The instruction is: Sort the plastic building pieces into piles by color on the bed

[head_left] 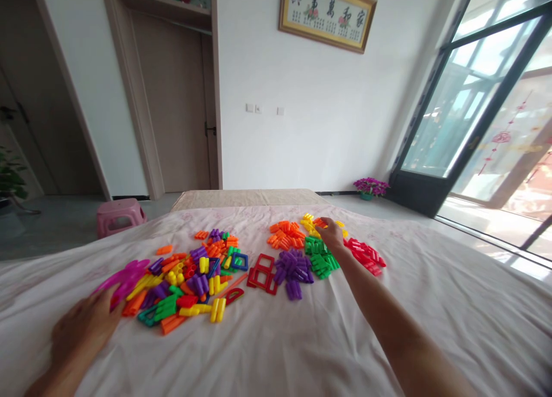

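At the left end of a mixed pile of toy building pieces (pixel 190 276), my left hand (pixel 88 322) is closed on a flat magenta plastic piece (pixel 129 275); its fingertips are partly hidden. My right hand (pixel 331 235) reaches over the yellow building pieces (pixel 307 223), with an orange building piece (pixel 319 222) at its pinched fingertips. Just nearer lie green building pieces (pixel 321 258), partly under my wrist. Purple pieces (pixel 293 269) and orange pieces (pixel 285 235) form heaps to the left. Red pieces (pixel 365 255) lie right of my forearm.
Red square frames (pixel 261 273) and a blue square frame (pixel 240 262) lie between the mixed pile and the purple heap. A wrinkled pale cloth (pixel 276 351) covers the surface. Beyond it are a pink stool (pixel 121 216) on the floor and a pot of purple flowers (pixel 370 186).
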Tool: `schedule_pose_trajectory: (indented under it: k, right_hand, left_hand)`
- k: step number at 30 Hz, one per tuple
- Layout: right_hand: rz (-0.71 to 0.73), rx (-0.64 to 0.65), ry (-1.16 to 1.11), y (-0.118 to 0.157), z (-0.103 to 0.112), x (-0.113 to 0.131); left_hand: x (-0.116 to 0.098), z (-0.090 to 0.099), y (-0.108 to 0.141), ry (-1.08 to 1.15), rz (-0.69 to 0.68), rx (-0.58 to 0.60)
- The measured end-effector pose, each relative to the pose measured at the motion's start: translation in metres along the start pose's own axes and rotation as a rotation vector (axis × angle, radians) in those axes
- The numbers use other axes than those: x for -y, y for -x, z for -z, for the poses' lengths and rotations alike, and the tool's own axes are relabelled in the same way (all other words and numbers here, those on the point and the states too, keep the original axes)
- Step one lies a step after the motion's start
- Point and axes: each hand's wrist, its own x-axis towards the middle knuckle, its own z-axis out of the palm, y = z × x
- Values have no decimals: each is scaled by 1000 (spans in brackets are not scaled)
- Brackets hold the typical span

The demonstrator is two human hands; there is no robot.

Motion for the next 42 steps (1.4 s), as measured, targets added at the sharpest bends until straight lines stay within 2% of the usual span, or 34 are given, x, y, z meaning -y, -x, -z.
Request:
schedule_pose_trajectory:
  k: [4,9,15,18,21,24,26,30,35,38,42]
  right_hand:
    - [92,65,19,16,-8,17]
    - [201,193,37,30,-21,52]
    - [225,195,-32,54,-31,94]
    - [278,309,-179,79,-36,124]
    - [408,490,-268,110,-43,158]
    - [527,646,-194,140,-51,186]
    - [571,675,-109,156,-58,197]
    - [646,674,25,174,-71,202]
    - [633,737,177,178,-79,187]
    - [638,735,164,179,-84,179]
    - [622,669,103,181,-87,174]
  left_hand:
    - [1,-2,0,-34,-28,-5]
    - [1,-2,0,-10,-18,-7]
    - [-4,7,5,-1,-34,-19]
    - [-9,15,9,4,-51,-29]
    - [-13,21,11,9,-45,-42]
    - [-15,22,12,-3,-35,-55]
    - [-15,22,12,-6,-37,-65]
    - [-14,21,12,-5,-36,-63]
    - [-14,23,12,8,-49,-61]
    - [-15,24,13,25,-37,-53]
    - [-15,24,12,32,-31,-45]
